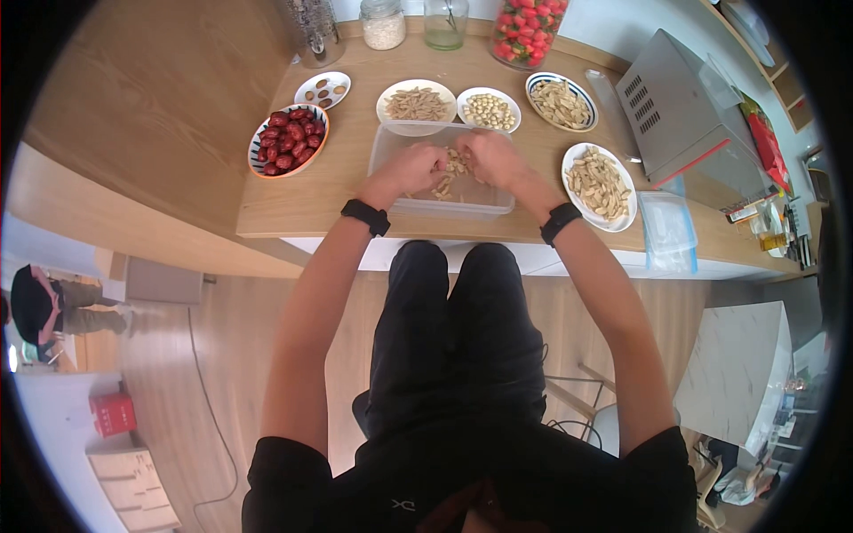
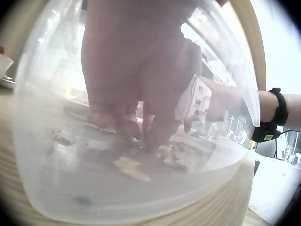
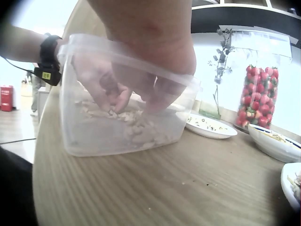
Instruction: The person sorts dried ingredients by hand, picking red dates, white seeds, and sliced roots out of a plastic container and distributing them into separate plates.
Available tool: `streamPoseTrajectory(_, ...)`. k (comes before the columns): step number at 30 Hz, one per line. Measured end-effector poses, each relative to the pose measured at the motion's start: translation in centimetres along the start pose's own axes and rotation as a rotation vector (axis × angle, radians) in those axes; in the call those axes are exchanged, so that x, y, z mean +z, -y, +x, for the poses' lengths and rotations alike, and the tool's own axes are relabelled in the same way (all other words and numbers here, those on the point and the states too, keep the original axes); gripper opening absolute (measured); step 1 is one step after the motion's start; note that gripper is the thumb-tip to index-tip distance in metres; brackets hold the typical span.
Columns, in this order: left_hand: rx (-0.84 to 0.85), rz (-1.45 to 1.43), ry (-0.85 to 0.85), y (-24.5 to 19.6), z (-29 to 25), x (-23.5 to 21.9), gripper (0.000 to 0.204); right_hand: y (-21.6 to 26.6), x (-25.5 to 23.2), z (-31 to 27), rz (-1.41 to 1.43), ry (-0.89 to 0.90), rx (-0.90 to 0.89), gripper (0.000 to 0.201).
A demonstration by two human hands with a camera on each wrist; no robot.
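Both hands are inside a clear plastic box (image 1: 444, 210), over a scatter of pale dried slices (image 3: 141, 132) on its bottom. My left hand (image 1: 416, 171) reaches in from the left side, its bent fingers and thumb pinching at slices, as the right wrist view shows through the wall. Opposite it, my right hand (image 1: 496, 160) comes over the right side with fingers curled down among the slices; its fingertips are partly hidden by the cloudy wall. In the left wrist view one larger slice (image 2: 131, 168) lies below the left fingertips.
Behind the box stand a plate of brownish pieces (image 1: 416, 103) and a plate of round pale seeds (image 1: 489, 111). Red dates fill a bowl (image 1: 289, 142) at left. On the right are a bowl (image 1: 560, 101) and a plate (image 1: 600, 182) of pale slices, plastic bags (image 1: 668, 233) and a microwave (image 1: 680, 115).
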State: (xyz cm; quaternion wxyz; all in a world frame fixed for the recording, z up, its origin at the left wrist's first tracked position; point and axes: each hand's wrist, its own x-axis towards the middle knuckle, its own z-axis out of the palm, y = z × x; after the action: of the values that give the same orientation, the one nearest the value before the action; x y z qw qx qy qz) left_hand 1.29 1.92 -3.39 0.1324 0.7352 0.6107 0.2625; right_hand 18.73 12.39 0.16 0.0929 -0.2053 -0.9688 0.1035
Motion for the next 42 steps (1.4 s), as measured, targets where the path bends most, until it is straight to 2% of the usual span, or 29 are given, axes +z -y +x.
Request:
streamPoseTrajectory(1, -0.040, -0.023, 0.054, -0.1, 0.1, -0.3, 0.010, -0.1, -0.2, -0.1, 0.019, -0.009, -0.026, 0.021)
streamPoseTrajectory(3, -0.008, -0.007, 0.016, 0.4, 0.1, 0.1, 0.009, 0.1, -1.1, 0.2, 0.039, -0.019, -0.060, 0.023)
streamPoseTrajectory(5, 0.029, 0.004, -0.020, 0.8, 0.0, 0.4, 0.008, 0.1, -2.3, 0.1, -0.143, 0.124, -0.043, 0.021)
streamPoseTrajectory(6, 0.018, 0.010, -0.009, 0.9, 0.2, 0.4, 0.007, 0.3, -2.8, 0.0, -0.145, 0.122, -0.038, 0.021)
streamPoseTrajectory(8, 0.017, 0.017, 0.002, 1.0, 0.6, 0.6, 0.007, 0.7, -3.7, -0.3, -0.245, 0.255, -0.025, 0.017)
streamPoseTrajectory(11, -0.040, -0.014, 0.032, 1.0, 0.7, 0.2, 0.006, 0.6, -0.7, -0.3, -0.267, 0.270, -0.058, 0.013)
streamPoseTrajectory(15, -0.071, -0.038, 0.038, 0.5, 0.1, -0.3, 0.008, 0.5, -0.1, -0.4, -0.254, 0.253, -0.053, 0.011)
streamPoseTrajectory(17, -0.069, -0.033, 0.049, 0.3, 0.4, -0.3, 0.008, 0.3, -0.2, -0.5, -0.131, 0.240, -0.033, 0.010)
streamPoseTrajectory(20, -0.064, 0.007, 0.036, 0.5, 0.5, 0.0, 0.008, 0.2, 0.2, -0.5, -0.058, 0.157, -0.003, 0.009)
streamPoseTrajectory(23, -0.088, -0.039, 0.059, 0.7, 0.4, 0.0, 0.009, 0.1, 0.3, -0.3, -0.036, 0.157, -0.008, 0.008)
streamPoseTrajectory(27, -0.032, -0.019, 0.006, 1.0, 0.7, 0.3, 0.005, -0.1, 0.4, -0.5, 0.042, 0.107, -0.002, 0.009)
streamPoseTrajectory(32, 0.016, -0.031, -0.044, 0.5, 0.8, 0.1, 0.005, -0.4, 0.8, -0.5, 0.137, -0.036, -0.072, 0.012)
streamPoseTrajectory(35, 0.041, -0.053, -0.037, 0.3, 0.7, 0.0, 0.008, -0.5, 0.8, -0.5, 0.181, -0.054, -0.088, 0.009)
streamPoseTrajectory(37, 0.051, -0.071, -0.120, 0.0, 0.5, 0.0, 0.007, -0.4, 0.8, -0.5, 0.172, -0.070, -0.071, 0.008)
streamPoseTrajectory(42, 0.038, -0.142, -0.151, -0.4, 0.6, -0.2, 0.008, -0.4, 0.6, -0.4, 0.201, -0.074, -0.055, 0.009)
